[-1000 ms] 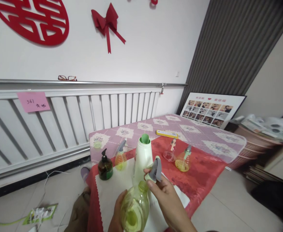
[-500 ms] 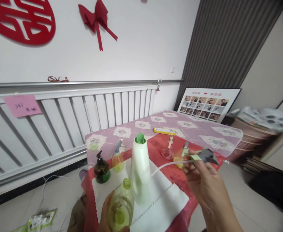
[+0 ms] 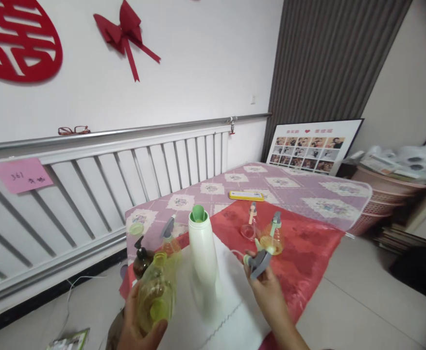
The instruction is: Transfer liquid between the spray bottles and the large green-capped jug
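Observation:
My left hand [image 3: 136, 318] is wrapped round a clear yellow-green bottle [image 3: 157, 291] whose neck is uncovered. In my right hand [image 3: 265, 287] is a grey trigger spray head [image 3: 259, 263], with its thin tube reaching left toward the tall bottle. Between the two hands a tall white-green bottle [image 3: 203, 253] with a green pouring spout stands on the white cloth [image 3: 223, 318]. Behind the left bottle are a brown pump bottle [image 3: 141, 260] and a spray bottle with a grey head [image 3: 169, 233]. Beyond my right hand stands another spray bottle [image 3: 274, 236] with yellow liquid.
A small clear spray bottle [image 3: 251, 223] and a yellow flat box [image 3: 246, 196] are farther back on the table, over a red cloth [image 3: 307, 243] and a purple tablecloth [image 3: 213, 188]. A radiator [image 3: 143, 165] runs along the wall. Stacked pink baskets [image 3: 376, 194] stand at right.
My right hand has moved left and closer to the tall bottle, turning the spray head. My left hand has lifted the yellow-green bottle slightly and shifted it left. The camera view has shifted.

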Available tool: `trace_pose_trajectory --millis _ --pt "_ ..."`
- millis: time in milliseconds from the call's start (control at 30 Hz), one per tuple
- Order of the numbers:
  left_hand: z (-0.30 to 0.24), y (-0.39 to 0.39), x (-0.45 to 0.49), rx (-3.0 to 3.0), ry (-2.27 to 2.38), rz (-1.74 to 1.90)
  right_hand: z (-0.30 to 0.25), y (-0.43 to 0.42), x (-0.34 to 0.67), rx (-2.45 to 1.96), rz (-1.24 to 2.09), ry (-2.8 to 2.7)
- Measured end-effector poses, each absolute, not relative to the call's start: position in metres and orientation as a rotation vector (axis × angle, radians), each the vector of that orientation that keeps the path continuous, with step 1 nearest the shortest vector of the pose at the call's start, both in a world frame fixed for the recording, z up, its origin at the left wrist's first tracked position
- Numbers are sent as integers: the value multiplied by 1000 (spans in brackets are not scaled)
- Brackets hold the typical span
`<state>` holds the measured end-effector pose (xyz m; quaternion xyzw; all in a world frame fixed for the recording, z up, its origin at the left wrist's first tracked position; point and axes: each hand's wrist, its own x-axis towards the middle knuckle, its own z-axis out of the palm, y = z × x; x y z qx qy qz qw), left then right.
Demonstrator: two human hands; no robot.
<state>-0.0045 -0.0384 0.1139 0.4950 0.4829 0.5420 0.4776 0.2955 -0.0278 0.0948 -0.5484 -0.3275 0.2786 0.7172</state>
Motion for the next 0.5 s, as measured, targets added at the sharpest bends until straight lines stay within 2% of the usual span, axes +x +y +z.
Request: trace_pose_trajectory --millis 100,233,500 --pt "132 -30 0 1185 1190 1330 65 -22 293 -1195 627 -809" --pt "162 -17 8 1204 1136 1323 42 -21 300 -1282 460 -1098" --pt "213 7 14 1287 1148 1295 36 -21 305 -1292 378 -1486"
